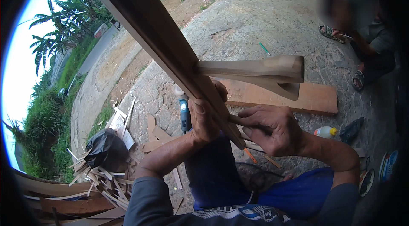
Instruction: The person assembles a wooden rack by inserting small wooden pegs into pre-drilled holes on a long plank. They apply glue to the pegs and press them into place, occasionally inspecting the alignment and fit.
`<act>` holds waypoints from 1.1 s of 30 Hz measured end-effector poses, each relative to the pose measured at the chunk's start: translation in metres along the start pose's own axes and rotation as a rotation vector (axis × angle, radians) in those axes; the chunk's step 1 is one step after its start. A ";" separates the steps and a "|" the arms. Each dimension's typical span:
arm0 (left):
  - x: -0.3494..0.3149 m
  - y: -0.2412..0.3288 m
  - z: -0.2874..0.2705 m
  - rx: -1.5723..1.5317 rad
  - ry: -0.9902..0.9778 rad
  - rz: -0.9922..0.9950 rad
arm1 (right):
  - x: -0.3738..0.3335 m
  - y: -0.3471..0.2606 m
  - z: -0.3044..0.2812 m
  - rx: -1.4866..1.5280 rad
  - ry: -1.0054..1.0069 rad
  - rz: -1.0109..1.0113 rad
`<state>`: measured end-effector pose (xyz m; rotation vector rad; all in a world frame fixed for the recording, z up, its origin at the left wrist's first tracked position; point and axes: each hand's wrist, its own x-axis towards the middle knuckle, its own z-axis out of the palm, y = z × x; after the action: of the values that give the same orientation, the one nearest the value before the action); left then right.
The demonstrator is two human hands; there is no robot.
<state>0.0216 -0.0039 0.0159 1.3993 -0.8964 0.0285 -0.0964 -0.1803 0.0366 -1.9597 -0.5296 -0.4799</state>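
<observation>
A long brown wooden beam (170, 51) slants from the upper left down to my lap. My left hand (205, 119) is wrapped around it near its lower end, the thumb on the near side and fingertips showing beyond. My right hand (275, 130) is closed in a pinch beside the beam's lower end. Between its fingers is what looks like a short wooden piece (234, 118) touching the beam; its far part is hidden. A smooth, shaped wooden arm (251, 67) with a forked end sticks out rightward from the beam.
A thick plank (315, 97) lies on the concrete beyond my hands. An angle grinder (184, 115) is left of my left hand. Wood scraps and a black plastic bag (106, 147) lie at left. A yellow-capped bottle (325, 131) stands at right. Another person (370, 42) sits at far right.
</observation>
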 end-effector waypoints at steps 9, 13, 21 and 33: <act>0.005 0.000 0.010 -0.091 0.191 -0.032 | 0.010 -0.014 -0.010 0.080 -0.090 0.085; 0.007 0.000 0.013 -0.202 0.215 -0.057 | 0.014 -0.019 -0.018 0.120 -0.177 0.148; 0.021 -0.014 0.019 -0.568 0.378 -0.133 | 0.023 -0.028 -0.037 0.261 -0.294 0.273; 0.110 -0.057 0.007 -0.643 0.214 -0.314 | 0.037 -0.024 -0.070 0.300 -0.042 0.197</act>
<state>0.1219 -0.0756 0.0286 0.8940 -0.4379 -0.3179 -0.0867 -0.2279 0.1032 -1.7145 -0.4038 -0.2207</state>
